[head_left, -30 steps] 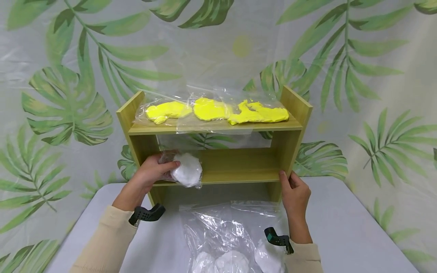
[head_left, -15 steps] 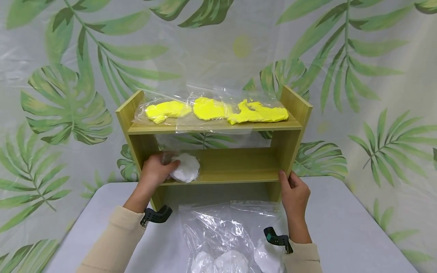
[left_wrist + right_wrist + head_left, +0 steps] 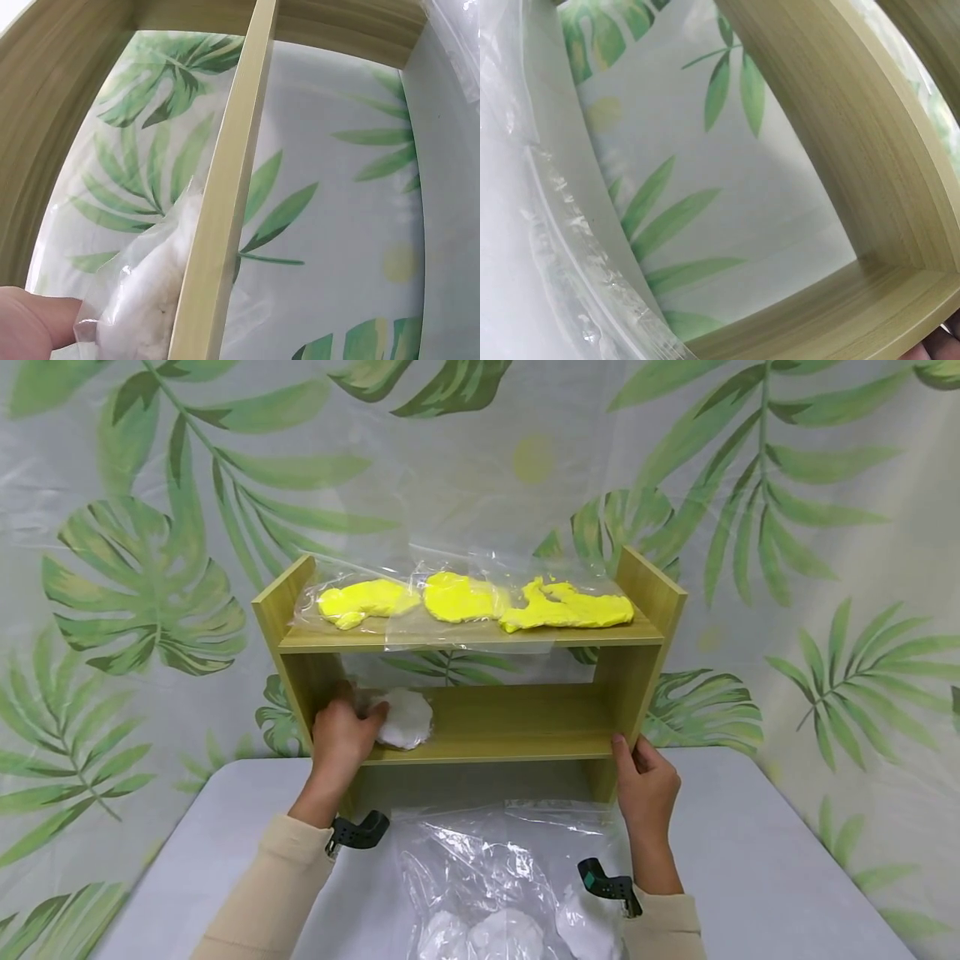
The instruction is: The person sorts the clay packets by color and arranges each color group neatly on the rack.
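A small two-tier wooden shelf (image 3: 525, 727) stands on the table. At the left of its lower board, my left hand (image 3: 347, 735) holds a clear plastic bag with a flat white clay-like lump (image 3: 407, 718) in it. In the left wrist view the thumb (image 3: 37, 322) touches the bag's film (image 3: 142, 300) just above the board; the other fingers are hidden. My right hand (image 3: 651, 793) grips the front edge of the shelf's right side panel, thumb in front. Only its fingertips (image 3: 941, 345) show in the right wrist view.
Clear bags of yellow clay-like lumps (image 3: 465, 599) lie along the top board. More clear bags with white lumps (image 3: 506, 935) lie on the white table (image 3: 757, 852) in front of the shelf. A leaf-patterned cloth (image 3: 480, 468) hangs behind.
My left hand has moved right and deeper into the shelf, taking the bagged white lump back and slightly up and left onto the lower board. The right hand stays on the side panel.
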Motion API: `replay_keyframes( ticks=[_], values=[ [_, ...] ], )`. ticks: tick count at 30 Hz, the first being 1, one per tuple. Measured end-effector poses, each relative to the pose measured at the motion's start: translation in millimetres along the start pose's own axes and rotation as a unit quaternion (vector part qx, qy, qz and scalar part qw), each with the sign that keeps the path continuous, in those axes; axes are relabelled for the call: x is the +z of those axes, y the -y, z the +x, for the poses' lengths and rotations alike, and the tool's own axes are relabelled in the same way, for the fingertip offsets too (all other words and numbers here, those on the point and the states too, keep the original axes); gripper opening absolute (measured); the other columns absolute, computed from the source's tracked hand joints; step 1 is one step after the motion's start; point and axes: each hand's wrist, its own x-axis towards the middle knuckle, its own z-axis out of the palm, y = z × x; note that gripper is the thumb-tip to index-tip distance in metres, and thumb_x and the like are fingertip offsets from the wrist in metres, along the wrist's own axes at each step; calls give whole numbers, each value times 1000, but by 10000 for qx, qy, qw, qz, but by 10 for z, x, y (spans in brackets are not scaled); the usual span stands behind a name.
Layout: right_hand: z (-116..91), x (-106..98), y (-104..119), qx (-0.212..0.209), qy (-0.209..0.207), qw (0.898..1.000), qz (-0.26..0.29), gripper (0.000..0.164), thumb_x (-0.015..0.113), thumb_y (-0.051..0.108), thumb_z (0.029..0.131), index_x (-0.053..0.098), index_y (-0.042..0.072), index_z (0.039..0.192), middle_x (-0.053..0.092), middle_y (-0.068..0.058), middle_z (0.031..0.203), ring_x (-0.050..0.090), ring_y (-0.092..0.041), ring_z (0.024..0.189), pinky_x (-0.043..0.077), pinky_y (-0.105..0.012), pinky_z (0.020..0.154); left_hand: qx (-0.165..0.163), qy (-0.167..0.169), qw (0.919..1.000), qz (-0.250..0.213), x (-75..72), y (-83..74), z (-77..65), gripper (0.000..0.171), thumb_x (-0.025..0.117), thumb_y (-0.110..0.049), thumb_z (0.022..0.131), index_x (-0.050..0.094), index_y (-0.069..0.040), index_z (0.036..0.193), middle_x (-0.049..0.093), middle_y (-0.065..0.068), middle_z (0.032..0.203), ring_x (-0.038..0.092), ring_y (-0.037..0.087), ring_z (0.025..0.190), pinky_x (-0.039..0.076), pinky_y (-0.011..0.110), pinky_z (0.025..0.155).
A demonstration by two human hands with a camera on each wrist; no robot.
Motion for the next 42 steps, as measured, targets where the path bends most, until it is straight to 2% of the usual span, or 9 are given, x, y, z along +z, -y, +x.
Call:
replay_keyframes(
  ticks=[5,8,15,20,26,30,35,38,42],
  values=[
    [-3,11,4,-63,-6,10000,-11,32,66,33,92,74,7,107,73,-11,94,58,15,73,45,-5,61,-211,-207,9992,-269,-12,4,-32,65,64,-26,88,37,0,141,59,34,113,55,52,104,43,60,86],
    [-1,12,3,-94,-11,10000,-22,32,66,32,92,74,7,109,73,-11,94,57,15,74,45,-5,61,-32,-373,9986,-379,-28,-16,-58,74,64,-23,87,28,-2,148,52,33,127,50,50,115,40,59,94],
    [-8,1,-6,-91,-13,9999,-71,34,65,33,92,73,6,112,73,-12,99,57,16,77,45,-4,63,789,-764,9935,-305,-54,-145,-154,70,65,-14,85,34,-2,146,42,23,142,42,41,127,37,55,100],
    [-14,-1,-11,-53,-13,10000,-73,34,65,33,92,73,6,112,72,-12,100,56,17,78,45,-4,64,960,-625,9923,-463,-126,-216,-267,65,62,-16,89,35,-8,147,42,20,142,43,39,127,39,57,97],
    [-1,6,-8,-74,-3,10000,-64,35,65,34,92,73,6,112,73,-12,99,57,16,78,45,-5,64,1181,-496,9892,-713,-216,-233,-457,59,60,-14,91,38,-7,146,45,17,141,44,35,129,40,58,96],
    [-4,10,-4,-57,10,10000,-38,35,65,34,92,72,7,113,72,-12,100,57,15,79,45,-5,64,1117,-447,9887,-897,-249,-190,-627,56,60,-12,90,42,-6,143,47,12,141,46,30,128,41,53,98],
    [-11,7,7,45,69,9999,-62,38,64,36,92,71,7,115,72,-11,103,57,14,80,46,-5,65,936,-495,9880,-1126,-279,-90,-840,50,61,-7,90,47,-5,138,53,9,134,51,21,123,43,39,101],
    [-7,1,15,140,69,9998,-85,39,64,38,92,71,8,116,72,-11,104,57,13,81,45,-5,66,770,-385,9876,-1313,-290,-38,-967,45,61,-4,90,50,-4,134,57,7,129,54,18,118,43,31,99],
    [2,-3,14,168,45,9997,-143,39,64,39,92,71,8,116,72,-11,104,57,13,81,45,-5,66,345,-67,9879,-1513,-283,16,-1118,39,59,-4,91,53,-5,130,60,3,122,57,14,113,45,24,95]
  ],
)
